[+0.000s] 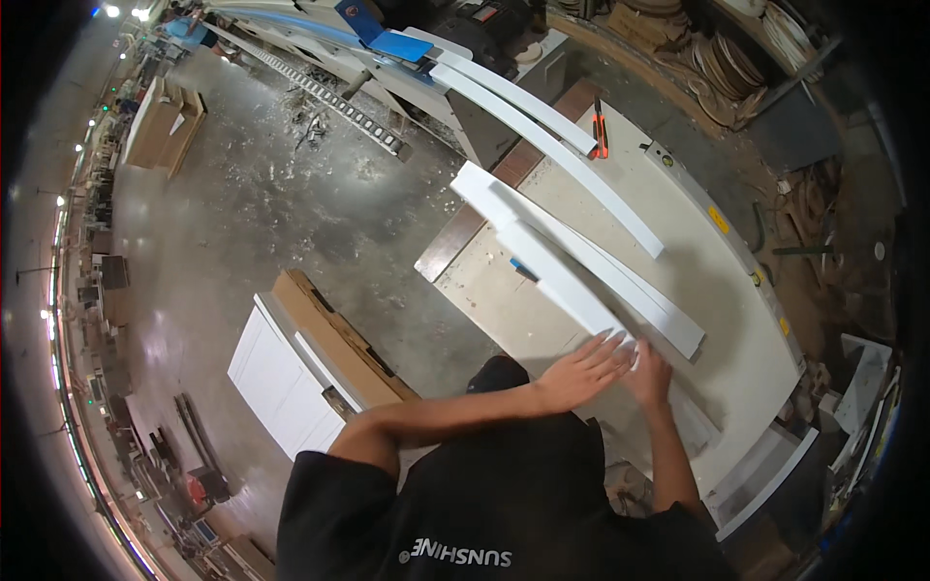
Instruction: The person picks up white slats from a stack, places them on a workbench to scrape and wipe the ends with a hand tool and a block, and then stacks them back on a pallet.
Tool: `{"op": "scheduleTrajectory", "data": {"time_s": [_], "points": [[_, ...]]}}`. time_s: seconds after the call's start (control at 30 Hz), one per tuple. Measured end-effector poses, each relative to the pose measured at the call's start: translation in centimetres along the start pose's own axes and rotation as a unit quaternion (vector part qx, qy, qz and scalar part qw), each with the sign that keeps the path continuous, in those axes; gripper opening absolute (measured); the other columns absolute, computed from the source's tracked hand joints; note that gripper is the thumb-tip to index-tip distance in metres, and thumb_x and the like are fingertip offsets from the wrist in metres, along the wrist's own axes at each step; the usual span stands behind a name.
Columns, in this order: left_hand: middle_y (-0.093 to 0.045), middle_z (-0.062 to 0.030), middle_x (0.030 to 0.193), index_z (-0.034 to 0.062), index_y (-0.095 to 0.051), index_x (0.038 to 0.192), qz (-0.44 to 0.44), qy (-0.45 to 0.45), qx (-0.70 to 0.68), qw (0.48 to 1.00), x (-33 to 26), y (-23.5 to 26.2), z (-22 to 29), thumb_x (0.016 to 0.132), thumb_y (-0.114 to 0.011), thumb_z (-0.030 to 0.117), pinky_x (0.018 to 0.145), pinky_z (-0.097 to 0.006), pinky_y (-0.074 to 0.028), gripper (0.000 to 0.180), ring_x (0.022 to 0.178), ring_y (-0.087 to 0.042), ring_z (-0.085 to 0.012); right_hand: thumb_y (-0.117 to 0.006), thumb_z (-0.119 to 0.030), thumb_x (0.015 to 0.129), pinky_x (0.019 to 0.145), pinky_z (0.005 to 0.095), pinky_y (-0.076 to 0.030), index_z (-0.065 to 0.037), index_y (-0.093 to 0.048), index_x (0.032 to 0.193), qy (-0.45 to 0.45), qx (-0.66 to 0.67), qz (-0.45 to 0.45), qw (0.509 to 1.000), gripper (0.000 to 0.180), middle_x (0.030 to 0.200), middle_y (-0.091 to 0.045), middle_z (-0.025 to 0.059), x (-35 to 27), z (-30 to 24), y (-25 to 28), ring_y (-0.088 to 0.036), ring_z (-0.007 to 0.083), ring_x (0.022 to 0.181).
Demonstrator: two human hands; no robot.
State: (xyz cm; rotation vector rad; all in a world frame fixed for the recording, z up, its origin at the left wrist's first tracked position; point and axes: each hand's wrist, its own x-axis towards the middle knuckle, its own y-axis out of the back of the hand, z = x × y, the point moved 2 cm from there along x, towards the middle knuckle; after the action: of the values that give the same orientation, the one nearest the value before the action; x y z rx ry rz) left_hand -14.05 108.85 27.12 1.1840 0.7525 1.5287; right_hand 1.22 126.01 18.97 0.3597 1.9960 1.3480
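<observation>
Both hands meet at the near end of a white board (557, 276) lying on the workbench (736, 358). Left hand (586, 370) lies flat with fingers spread wide across that end, pressing down rather than gripping. Right hand (649, 376) sits just beside it at the same end, fingers loosely curled; whether it grips an edge or merely rests there cannot be told. The board runs away from the person toward the far left corner of the bench, lying on or against a second flat white board (601, 266) beneath and to its right. A long curved white strip (562, 155) lies further back, apart from both, and an orange-handled tool (601, 136) rests near the far edge. White panels and brown sheets (310, 373) stand on the dusty floor (281, 203) to the left. Risk noted: with pressure at one end only, the far end of the board looks free to swing or slide off the piece below, likely toward the bench's left edge. Smooth painted faces would aid such slipping. Fingers held close together at the end could be pinched between the two boards.
</observation>
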Motion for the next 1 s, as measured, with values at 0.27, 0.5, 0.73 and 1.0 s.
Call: {"op": "scheduleTrajectory", "data": {"time_s": [0.27, 0.5, 0.73, 1.0], "points": [[-0.073, -0.0083, 0.107, 0.0086, -0.069, 0.112, -0.238, 0.103, 0.077, 0.963, -3.1, -9.5, -5.1, 0.091, -0.063, 0.020, 0.099, -0.044, -0.052, 0.024, 0.108, -0.072, -0.0275, -0.078, -0.023, 0.087, 0.086, 0.0580, -0.058, -0.010, -0.060, 0.119, 0.079, 0.076, 0.014, 0.994, 0.040, 0.109, -0.074, 0.0185, -3.9, -5.4, -4.8, -0.073, 0.0438, 0.101], [-0.072, -0.0103, 0.101, 0.0079, -0.067, 0.103, -0.229, 0.047, 0.080, 0.969, -5.0, -8.0, -6.8, 0.087, -0.066, 0.018, 0.093, -0.042, -0.056, 0.020, 0.102, -0.073, -0.0297, -0.079, -0.017, 0.085, 0.084, 0.0528, -0.060, -0.009, -0.058, 0.111, 0.087, 0.098, 0.040, 0.991, 0.034, 0.103, -0.073, 0.0153, -3.4, -6.9, -8.7, -0.074, 0.0385, 0.099], [-0.072, -0.0129, 0.100, 0.0068, -0.067, 0.099, -0.227, 0.065, 0.053, 0.970, -7.5, -10.0, -8.1, 0.089, -0.064, 0.018, 0.097, -0.044, -0.055, 0.015, 0.104, -0.072, -0.0321, -0.069, -0.013, 0.089, 0.098, 0.0485, -0.055, -0.006, -0.061, 0.126, 0.118, 0.079, 0.096, 0.985, 0.039, 0.119, -0.072, 0.0174, -5.3, -5.1, -9.7, -0.069, 0.0348, 0.115], [-0.071, -0.0099, 0.115, 0.0081, -0.066, 0.113, -0.220, 0.077, 0.000, 0.972, -7.8, -9.0, -9.3, 0.079, -0.082, 0.024, 0.102, -0.043, -0.053, 0.041, 0.117, -0.069, -0.0297, -0.080, -0.011, 0.082, 0.109, 0.0501, -0.050, -0.005, -0.055, 0.146, -0.023, -0.007, 0.103, 0.994, 0.069, 0.132, -0.068, 0.0164, -13.1, 7.2, -10.2, -0.064, 0.0383, 0.124]]}}
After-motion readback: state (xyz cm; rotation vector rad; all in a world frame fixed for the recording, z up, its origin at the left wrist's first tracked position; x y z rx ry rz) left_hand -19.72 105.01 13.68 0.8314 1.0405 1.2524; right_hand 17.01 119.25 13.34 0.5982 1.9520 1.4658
